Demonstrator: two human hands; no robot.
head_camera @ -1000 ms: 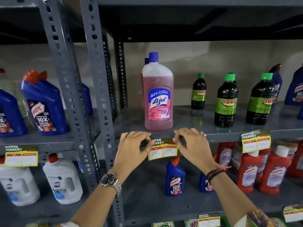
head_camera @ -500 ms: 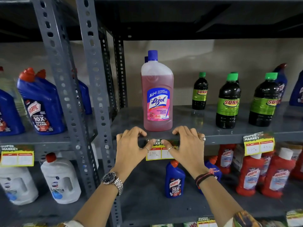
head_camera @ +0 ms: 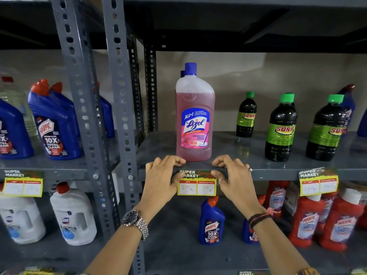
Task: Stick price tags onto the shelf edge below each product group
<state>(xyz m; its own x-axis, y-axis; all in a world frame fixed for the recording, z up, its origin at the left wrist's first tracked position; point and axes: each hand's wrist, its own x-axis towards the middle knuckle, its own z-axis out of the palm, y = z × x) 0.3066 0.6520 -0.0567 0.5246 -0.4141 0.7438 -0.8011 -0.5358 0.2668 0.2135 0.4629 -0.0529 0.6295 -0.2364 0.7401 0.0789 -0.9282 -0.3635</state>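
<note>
Both hands (head_camera: 198, 175) flanking price tag (head_camera: 196, 185) on shelf edge (head_camera: 274, 173)

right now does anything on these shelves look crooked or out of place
Mostly tidy. The price tag under the Sunny bottles sits slightly tilted, its top edge curling off the shelf edge. The tag both hands are pressing below the Lizol bottle looks level.

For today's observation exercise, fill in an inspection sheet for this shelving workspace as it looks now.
Surface: grey shelf edge, metal.
Job's things: price tag below pink Lizol bottle; another tag under green-capped Sunny bottles.
Clutter: nothing seen.
Grippers: left hand and right hand press the tag's sides, fingers hooked over the edge.
Cables: nothing seen.
Surroundings: Harpic bottles, white jugs, perforated uprights.
</note>
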